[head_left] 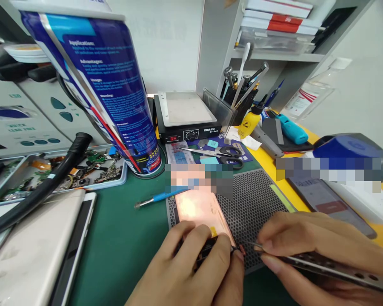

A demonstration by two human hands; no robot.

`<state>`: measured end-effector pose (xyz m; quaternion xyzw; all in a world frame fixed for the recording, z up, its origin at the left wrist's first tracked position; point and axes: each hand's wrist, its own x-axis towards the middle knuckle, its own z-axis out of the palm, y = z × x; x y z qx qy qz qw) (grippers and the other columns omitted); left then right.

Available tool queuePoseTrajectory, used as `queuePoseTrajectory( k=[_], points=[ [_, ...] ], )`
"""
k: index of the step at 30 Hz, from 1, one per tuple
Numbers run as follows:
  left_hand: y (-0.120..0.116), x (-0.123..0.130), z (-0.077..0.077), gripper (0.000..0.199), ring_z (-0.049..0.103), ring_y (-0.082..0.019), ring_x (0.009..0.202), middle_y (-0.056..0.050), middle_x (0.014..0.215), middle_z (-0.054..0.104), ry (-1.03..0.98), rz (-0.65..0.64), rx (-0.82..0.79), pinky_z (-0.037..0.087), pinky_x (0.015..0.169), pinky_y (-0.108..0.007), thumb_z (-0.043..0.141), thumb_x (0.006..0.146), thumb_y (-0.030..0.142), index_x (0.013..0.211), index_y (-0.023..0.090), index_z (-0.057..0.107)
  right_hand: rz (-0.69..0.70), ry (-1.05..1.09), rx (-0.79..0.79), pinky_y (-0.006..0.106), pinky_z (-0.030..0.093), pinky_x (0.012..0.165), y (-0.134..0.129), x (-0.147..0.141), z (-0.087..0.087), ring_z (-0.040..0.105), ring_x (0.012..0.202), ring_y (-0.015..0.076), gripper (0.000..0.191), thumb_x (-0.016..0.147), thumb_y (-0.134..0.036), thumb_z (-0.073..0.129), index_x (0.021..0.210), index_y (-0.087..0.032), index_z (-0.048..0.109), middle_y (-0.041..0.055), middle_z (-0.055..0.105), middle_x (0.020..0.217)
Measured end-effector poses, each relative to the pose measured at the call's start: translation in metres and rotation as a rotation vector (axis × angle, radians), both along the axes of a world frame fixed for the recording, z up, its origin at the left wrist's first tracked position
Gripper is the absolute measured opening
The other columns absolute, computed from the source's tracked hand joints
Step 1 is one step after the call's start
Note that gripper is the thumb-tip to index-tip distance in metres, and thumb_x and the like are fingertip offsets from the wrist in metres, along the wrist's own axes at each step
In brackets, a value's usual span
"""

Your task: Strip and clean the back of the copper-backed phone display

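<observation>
My left hand (pixel 198 263) is closed over the near end of an opened phone (pixel 198 204), pressing it against a black perforated mat (pixel 252 199). The phone's shiny copper-coloured surface catches bright light; dark parts and a bit of yellow tape show beside my fingers. In my right hand (pixel 293 238) is a pair of metal tweezers (pixel 322 267), pinched between thumb and fingers. Their tips point left, close to a small coppery piece (pixel 241 249) at the phone's near right corner. Whether the tips touch it, I cannot tell. A blue-handled brush (pixel 166 196) lies across the mat's left edge.
A tall blue spray can (pixel 105 93) stands at left, near a tray of circuit boards (pixel 95 168) and a black hose (pixel 51 182). Scissors (pixel 217 153) lie before a heating plate (pixel 188 110). Phones (pixel 35 250) lie at lower left, another phone (pixel 332 204) at right.
</observation>
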<state>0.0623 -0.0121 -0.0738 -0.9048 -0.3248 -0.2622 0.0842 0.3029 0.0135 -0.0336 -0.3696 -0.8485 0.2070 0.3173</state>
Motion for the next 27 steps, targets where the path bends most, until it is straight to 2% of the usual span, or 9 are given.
queuePoseTrajectory(
  k=[3, 8, 13, 16, 19, 22, 27],
  points=[
    [-0.001, 0.000, -0.001, 0.026, 0.056, -0.026, 0.106, -0.001, 0.119, 0.070, -0.005, 0.009, 0.007, 0.047, 0.094, -0.044, 0.058, 0.099, 0.020, 0.120, 0.023, 0.072, 0.025, -0.007, -0.131, 0.026, 0.058, 0.062, 0.006, 0.006, -0.003, 0.072, 0.071, 0.0189, 0.024, 0.077, -0.009, 0.072, 0.091, -0.026, 0.063, 0.0007, 0.074, 0.084],
    [-0.002, -0.002, -0.003, 0.024, 0.056, -0.025, 0.107, 0.000, 0.120, 0.069, -0.017, 0.018, 0.001, 0.043, 0.096, -0.044, 0.059, 0.099, 0.020, 0.118, 0.024, 0.072, -0.063, -0.033, -0.421, 0.023, 0.051, 0.050, 0.015, 0.011, -0.004, 0.065, 0.061, 0.0166, 0.008, 0.084, -0.024, 0.075, 0.085, -0.024, 0.067, 0.0014, 0.070, 0.074],
    [-0.002, -0.001, -0.004, 0.023, 0.055, -0.024, 0.107, -0.001, 0.118, 0.068, -0.050, 0.009, -0.004, 0.041, 0.098, -0.043, 0.060, 0.098, 0.018, 0.117, 0.023, 0.073, -0.088, 0.062, -0.748, 0.018, 0.046, 0.045, 0.021, 0.005, 0.003, 0.055, 0.052, 0.0106, 0.014, 0.090, -0.036, 0.071, 0.089, -0.023, 0.068, -0.0016, 0.063, 0.065],
    [-0.003, -0.001, -0.004, 0.025, 0.056, -0.025, 0.107, -0.001, 0.118, 0.069, -0.044, 0.011, -0.006, 0.041, 0.099, -0.044, 0.059, 0.098, 0.017, 0.119, 0.023, 0.072, -0.108, 0.132, -0.996, 0.015, 0.047, 0.046, 0.028, 0.001, 0.010, 0.058, 0.051, 0.0096, 0.020, 0.086, -0.036, 0.077, 0.094, -0.020, 0.067, -0.0029, 0.063, 0.058],
    [-0.003, -0.002, -0.004, 0.025, 0.056, -0.025, 0.109, -0.001, 0.119, 0.069, -0.040, 0.007, 0.001, 0.041, 0.101, -0.045, 0.058, 0.099, 0.017, 0.118, 0.023, 0.072, -0.101, 0.202, -1.189, 0.015, 0.050, 0.048, 0.035, 0.001, 0.015, 0.064, 0.055, 0.0107, 0.029, 0.081, -0.032, 0.084, 0.100, -0.019, 0.066, -0.0025, 0.067, 0.060],
    [-0.003, -0.003, -0.005, 0.025, 0.056, -0.025, 0.110, -0.001, 0.121, 0.069, -0.041, 0.002, 0.009, 0.043, 0.101, -0.045, 0.059, 0.098, 0.019, 0.119, 0.024, 0.072, -0.056, 0.256, -1.243, 0.015, 0.053, 0.051, 0.039, 0.003, 0.015, 0.066, 0.058, 0.0107, 0.029, 0.086, -0.036, 0.081, 0.102, -0.018, 0.065, -0.0003, 0.070, 0.066],
    [-0.004, -0.001, -0.006, 0.029, 0.055, -0.026, 0.110, -0.002, 0.122, 0.068, -0.009, 0.014, 0.014, 0.046, 0.099, -0.046, 0.061, 0.096, 0.018, 0.122, 0.025, 0.071, 0.007, 0.274, -1.203, 0.014, 0.054, 0.052, 0.037, 0.004, 0.012, 0.064, 0.056, 0.0085, 0.030, 0.094, -0.043, 0.071, 0.105, -0.017, 0.063, 0.0007, 0.071, 0.068]
  ],
)
